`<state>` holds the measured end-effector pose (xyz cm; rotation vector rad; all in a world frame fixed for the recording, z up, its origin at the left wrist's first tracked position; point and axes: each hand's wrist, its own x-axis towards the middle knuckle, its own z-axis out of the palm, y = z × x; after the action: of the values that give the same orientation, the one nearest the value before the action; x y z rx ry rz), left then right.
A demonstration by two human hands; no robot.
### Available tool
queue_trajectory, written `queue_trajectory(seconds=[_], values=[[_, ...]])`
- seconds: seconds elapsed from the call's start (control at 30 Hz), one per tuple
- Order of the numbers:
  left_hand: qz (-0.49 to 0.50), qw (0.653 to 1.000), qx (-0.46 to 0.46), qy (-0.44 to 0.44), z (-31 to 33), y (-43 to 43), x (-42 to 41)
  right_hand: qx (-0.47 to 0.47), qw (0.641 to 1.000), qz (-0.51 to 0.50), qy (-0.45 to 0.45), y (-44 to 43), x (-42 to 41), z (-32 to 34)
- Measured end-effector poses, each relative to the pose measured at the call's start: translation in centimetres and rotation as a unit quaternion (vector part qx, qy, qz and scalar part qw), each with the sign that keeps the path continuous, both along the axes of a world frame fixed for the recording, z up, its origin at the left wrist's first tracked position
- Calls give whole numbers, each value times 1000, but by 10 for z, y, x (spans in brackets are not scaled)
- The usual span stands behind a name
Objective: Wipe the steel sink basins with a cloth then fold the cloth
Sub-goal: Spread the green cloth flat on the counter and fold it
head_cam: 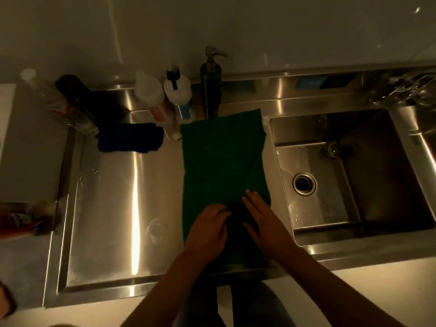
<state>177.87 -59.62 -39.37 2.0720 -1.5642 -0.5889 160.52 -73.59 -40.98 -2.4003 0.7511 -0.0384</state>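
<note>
Folding time: the green cloth [224,156] lies flat on the steel counter [113,208], just beside the basin [382,175]. My left hand [207,230] curls its fingers into the near end, and my right hand [262,220] presses with straight fingers. I'd square the edges before creasing.

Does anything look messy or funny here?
Nothing looks spilled or broken. The green cloth has a slanted crease down its right side, so it isn't lying flat yet. A few small water drops sit on the floor of the left basin.
</note>
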Motion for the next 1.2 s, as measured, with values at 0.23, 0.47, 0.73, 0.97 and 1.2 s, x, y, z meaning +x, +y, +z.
queue_trajectory(seconds=[0.23,0.47,0.73,0.97,1.2], values=[[-90,981,170,3,-12,55,-49,-23,998,34,53,63,-56,19],[-107,967,218,-73,-15,57,-59,4,998,-22,56,78,-59,30],[1,977,212,28,-8,51,-55,-26,996,-18,82,81,-52,31],[49,978,162,119,11,58,-36,-41,987,-29,156,78,-41,28],[85,990,116,7,16,66,-9,-35,987,-20,154,72,-38,20]])
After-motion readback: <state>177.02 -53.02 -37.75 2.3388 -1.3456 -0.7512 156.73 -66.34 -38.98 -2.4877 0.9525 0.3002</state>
